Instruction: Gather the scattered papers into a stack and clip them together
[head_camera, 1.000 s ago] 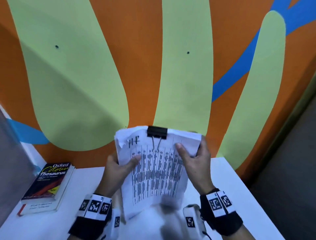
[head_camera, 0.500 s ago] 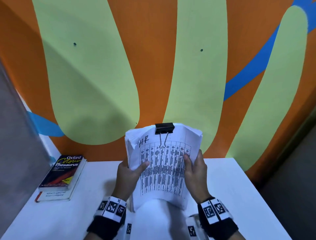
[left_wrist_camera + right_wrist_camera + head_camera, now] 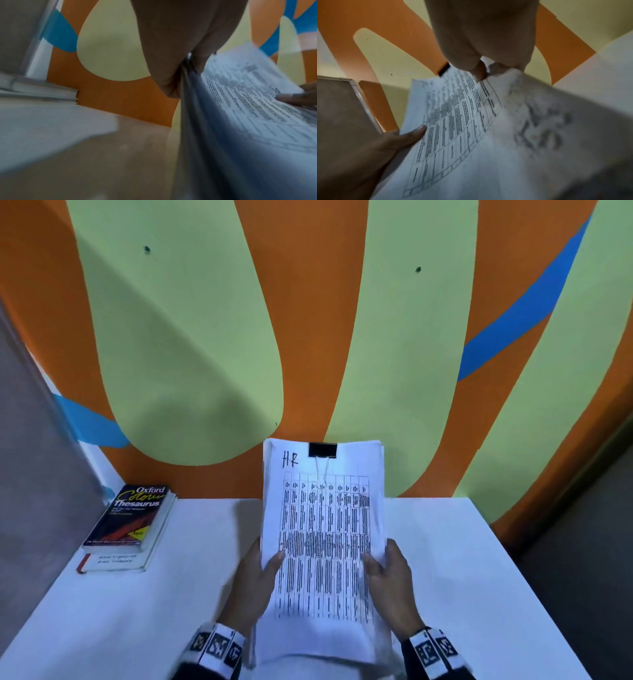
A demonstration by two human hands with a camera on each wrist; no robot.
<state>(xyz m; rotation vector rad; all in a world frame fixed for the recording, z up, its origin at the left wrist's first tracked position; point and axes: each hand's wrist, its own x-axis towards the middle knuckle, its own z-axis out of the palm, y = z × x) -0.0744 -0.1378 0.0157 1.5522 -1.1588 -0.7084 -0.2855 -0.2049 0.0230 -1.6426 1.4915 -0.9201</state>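
Observation:
A stack of printed papers (image 3: 323, 542) with a table and "HR" handwritten at the top is held up over the white table (image 3: 137, 611). A black binder clip (image 3: 322, 450) clamps its top edge, wire handle folded down onto the page. My left hand (image 3: 260, 573) grips the stack's left edge, thumb on the front. My right hand (image 3: 387, 573) grips the right edge the same way. The left wrist view shows the stack (image 3: 248, 108) edge-on beside my left hand (image 3: 185, 60). The right wrist view shows the page (image 3: 462, 121), the clip (image 3: 444, 70) and my right hand (image 3: 481, 67).
Two books lie stacked at the table's far left, a thesaurus (image 3: 132, 517) on top. The orange, green and blue painted wall (image 3: 308, 320) stands right behind the table. A grey panel (image 3: 30, 457) borders the left side, and dark floor (image 3: 582, 559) lies beyond the table's right edge.
The clipped stack has flattened and come lower and nearer to me. Both hands have slid down its side edges toward the lower half.

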